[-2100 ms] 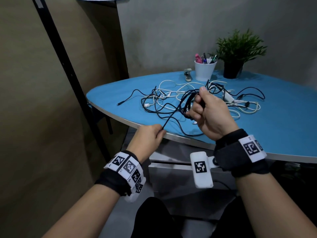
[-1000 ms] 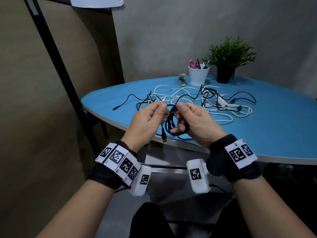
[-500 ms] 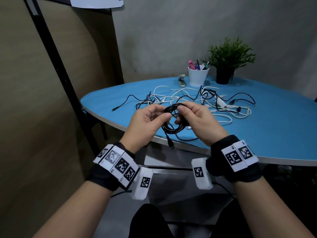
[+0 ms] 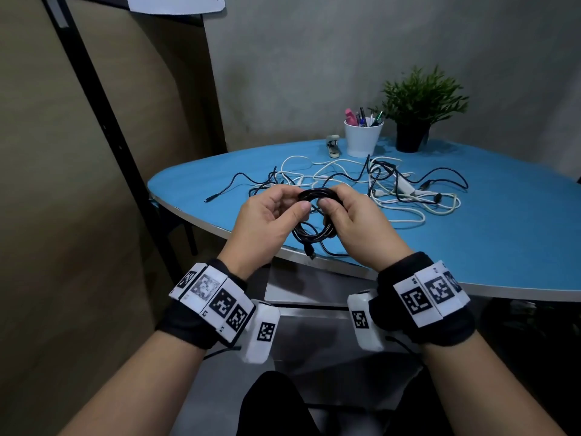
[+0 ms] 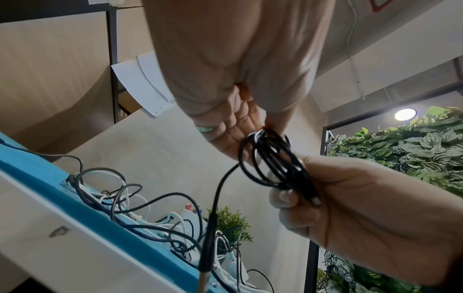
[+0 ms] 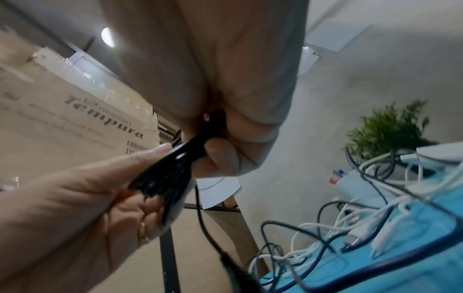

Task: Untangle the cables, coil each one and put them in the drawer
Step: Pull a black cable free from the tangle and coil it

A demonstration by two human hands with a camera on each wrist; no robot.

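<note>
Black coiled cable (image 4: 316, 215) pinched by left hand (image 4: 267, 225), right hand (image 4: 355, 228); tangled cables (image 4: 393, 190) behind.

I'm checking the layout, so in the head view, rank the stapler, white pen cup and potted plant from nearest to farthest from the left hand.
From the left hand:
1. Stapler, on the table behind the cable tangle.
2. White pen cup, to the stapler's right.
3. Potted plant, farthest right at the back.

Head view: from above, facing forward and down over the blue surface (image 4: 503, 240). Wrist views: from below the palms, very near, tilted upward along the fingers (image 5: 233, 126). All three share the black coil (image 4: 314, 215) and plant (image 4: 421, 102).
</note>
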